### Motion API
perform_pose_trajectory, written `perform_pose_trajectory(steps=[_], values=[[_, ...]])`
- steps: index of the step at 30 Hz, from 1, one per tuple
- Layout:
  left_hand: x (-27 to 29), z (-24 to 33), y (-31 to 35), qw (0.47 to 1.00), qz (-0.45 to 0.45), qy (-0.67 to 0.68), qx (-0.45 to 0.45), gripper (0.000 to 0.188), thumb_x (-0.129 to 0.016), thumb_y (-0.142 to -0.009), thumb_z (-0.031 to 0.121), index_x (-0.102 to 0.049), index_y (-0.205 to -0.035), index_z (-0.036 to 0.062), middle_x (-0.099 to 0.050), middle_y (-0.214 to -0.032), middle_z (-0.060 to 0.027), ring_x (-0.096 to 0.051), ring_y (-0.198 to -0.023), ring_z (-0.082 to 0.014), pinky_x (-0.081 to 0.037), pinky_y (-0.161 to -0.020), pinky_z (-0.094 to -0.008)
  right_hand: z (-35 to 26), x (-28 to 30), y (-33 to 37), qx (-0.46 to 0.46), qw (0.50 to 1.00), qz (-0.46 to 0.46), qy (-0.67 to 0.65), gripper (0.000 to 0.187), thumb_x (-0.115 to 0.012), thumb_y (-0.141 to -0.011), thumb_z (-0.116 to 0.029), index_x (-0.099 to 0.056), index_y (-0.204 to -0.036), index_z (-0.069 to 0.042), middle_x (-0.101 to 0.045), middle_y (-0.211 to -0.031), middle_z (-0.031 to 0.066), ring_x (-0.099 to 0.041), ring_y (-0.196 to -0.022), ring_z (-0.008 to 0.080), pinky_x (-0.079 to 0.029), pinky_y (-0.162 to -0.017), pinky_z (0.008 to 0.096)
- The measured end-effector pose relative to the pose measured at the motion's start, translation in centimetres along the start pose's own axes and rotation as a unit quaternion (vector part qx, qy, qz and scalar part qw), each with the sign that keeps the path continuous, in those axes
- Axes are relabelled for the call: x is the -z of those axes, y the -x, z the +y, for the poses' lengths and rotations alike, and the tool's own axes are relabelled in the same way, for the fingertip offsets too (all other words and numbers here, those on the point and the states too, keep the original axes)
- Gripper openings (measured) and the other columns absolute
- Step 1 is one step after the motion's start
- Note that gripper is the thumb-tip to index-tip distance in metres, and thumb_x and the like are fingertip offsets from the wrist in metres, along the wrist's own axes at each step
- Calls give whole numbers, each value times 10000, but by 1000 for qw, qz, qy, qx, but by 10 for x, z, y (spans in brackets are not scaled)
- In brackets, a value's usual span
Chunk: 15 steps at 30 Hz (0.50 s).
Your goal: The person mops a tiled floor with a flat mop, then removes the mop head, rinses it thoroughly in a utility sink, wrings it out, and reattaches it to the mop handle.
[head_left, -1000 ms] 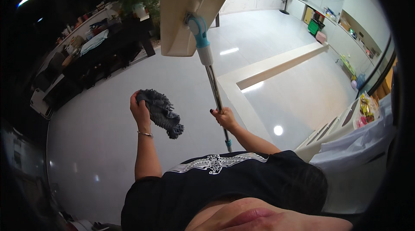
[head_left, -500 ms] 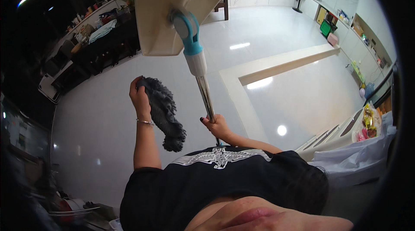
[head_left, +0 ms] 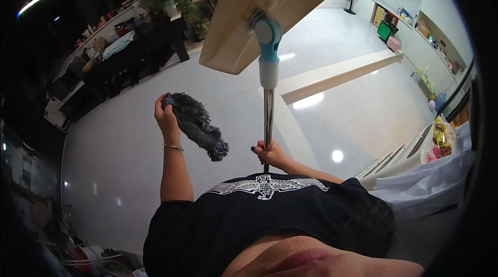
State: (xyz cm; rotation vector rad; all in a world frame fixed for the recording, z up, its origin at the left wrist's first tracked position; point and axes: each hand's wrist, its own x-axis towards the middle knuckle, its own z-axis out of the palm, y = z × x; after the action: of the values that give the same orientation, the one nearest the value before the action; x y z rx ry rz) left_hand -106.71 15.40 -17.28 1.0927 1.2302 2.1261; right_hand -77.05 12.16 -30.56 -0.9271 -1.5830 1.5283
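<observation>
A dark grey fringed mop pad (head_left: pixel 196 125) dangles from my left hand (head_left: pixel 166 115), whose fingers pinch it at one end. Its free end hangs toward the middle of the view, clear of the pole. My right hand (head_left: pixel 272 154) is wrapped round the metal mop pole (head_left: pixel 268 111) in front of my chest. At the pole's upper end a teal and white swivel joint (head_left: pixel 268 51) connects to a long cream mop head (head_left: pixel 228 44). The mop head is raised and tilted, its upper end cut off by the frame, with no pad on the side I see.
Pale glossy floor (head_left: pixel 119 158) spreads around me, with a raised cream ledge (head_left: pixel 342 77) to the right. A dark table (head_left: pixel 140 44) with items on it stands far left. At the right are a white plastic sheet (head_left: pixel 415 186) and a green bin (head_left: pixel 384 30).
The mop head and joint have swung to the right, and the pole stands more upright. The pad's loose end has swung up and to the right. Both hands keep their hold.
</observation>
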Motion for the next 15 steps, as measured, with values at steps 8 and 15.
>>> perform_pose_trajectory(steps=[8, 15], values=[[-13, -2, -15, 1000, -11, -11, -19, 257, -424, -776, -1, -517, -1013, -37, -544, -945, -86, -523, -829, -155, -420, -794, -266, -149, 59, -128, 337, 901, -53, -267, 769, -549, -799, -175, -36, -1366, -89, -116, -1418, 106, -113, -1304, 235, -153, -1025, 390], [-12, 23, -18, 998, 33, 56, -16, 239, -444, -764, 9, -536, -981, -33, -552, -908, -76, -514, -806, -154, -419, -740, -256, -194, 12, -176, 319, 911, -101, -241, 155, -501, -827, -22, -562, -968, -43, -565, -832, -17, -532, -744, 83, -452, -648, 250]])
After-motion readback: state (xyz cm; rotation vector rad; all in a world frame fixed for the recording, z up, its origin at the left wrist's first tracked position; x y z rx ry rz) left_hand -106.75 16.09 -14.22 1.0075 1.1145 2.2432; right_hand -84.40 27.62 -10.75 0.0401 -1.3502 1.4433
